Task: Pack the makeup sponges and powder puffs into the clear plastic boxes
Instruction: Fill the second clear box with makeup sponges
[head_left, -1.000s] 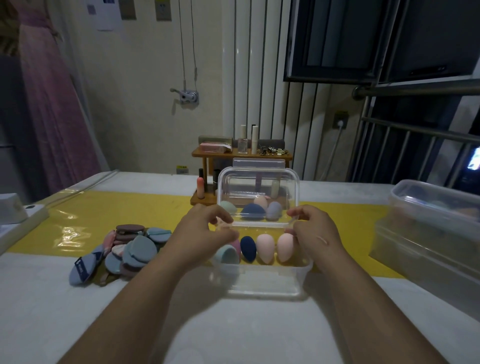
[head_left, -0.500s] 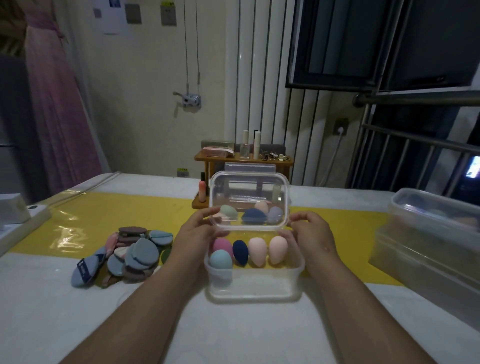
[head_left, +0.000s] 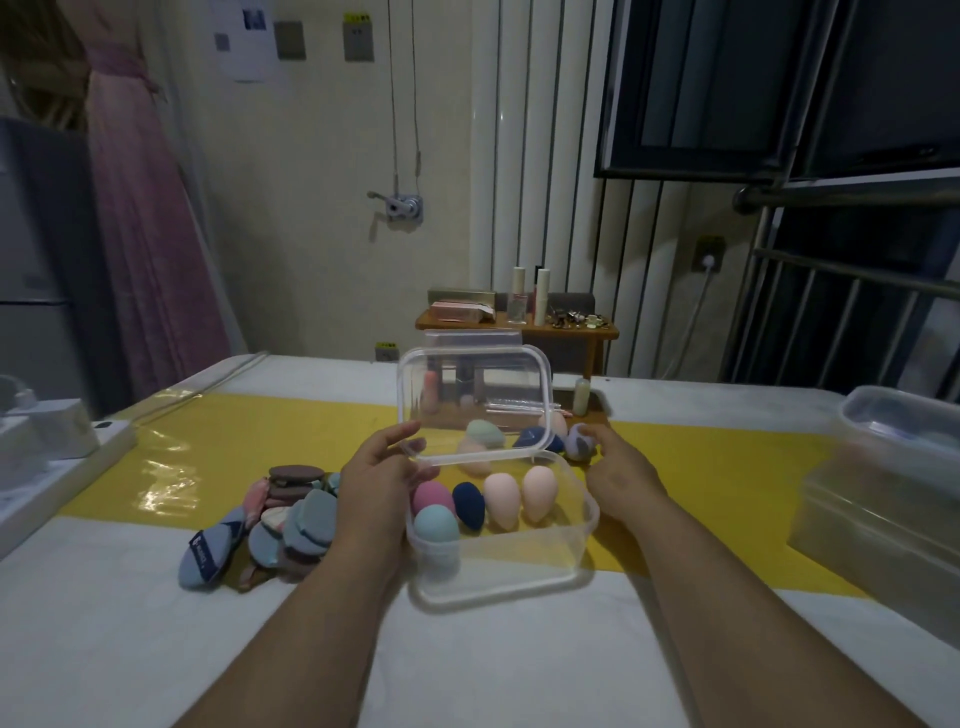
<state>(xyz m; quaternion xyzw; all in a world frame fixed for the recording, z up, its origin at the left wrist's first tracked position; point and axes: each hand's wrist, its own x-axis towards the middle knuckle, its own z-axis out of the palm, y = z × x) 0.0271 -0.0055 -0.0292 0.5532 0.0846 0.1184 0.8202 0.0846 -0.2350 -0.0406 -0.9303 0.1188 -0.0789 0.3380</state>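
Observation:
A clear plastic box (head_left: 519, 577) stands on the table in front of me with several egg-shaped makeup sponges (head_left: 501, 499) upright in its far half. My left hand (head_left: 379, 483) pinches the lower left edge of the box's clear lid (head_left: 475, 400), which is raised nearly upright behind the box. My right hand (head_left: 621, 467) is off the lid and touches a grey-purple sponge (head_left: 579, 441) lying beyond the box. More loose sponges (head_left: 485, 434) lie behind the lid. A heap of flat powder puffs (head_left: 291, 514) lies left of the box.
Stacked clear plastic boxes (head_left: 893, 483) stand at the right edge of the table. A small wooden shelf (head_left: 519, 327) with cosmetics stands behind the lid. White boxes (head_left: 57, 441) sit at the far left. A yellow mat (head_left: 218, 447) runs across the table.
The lid has tilted up from over the box. My right hand has let go of it and moved back right to the grey-purple sponge. My left hand still holds the lid.

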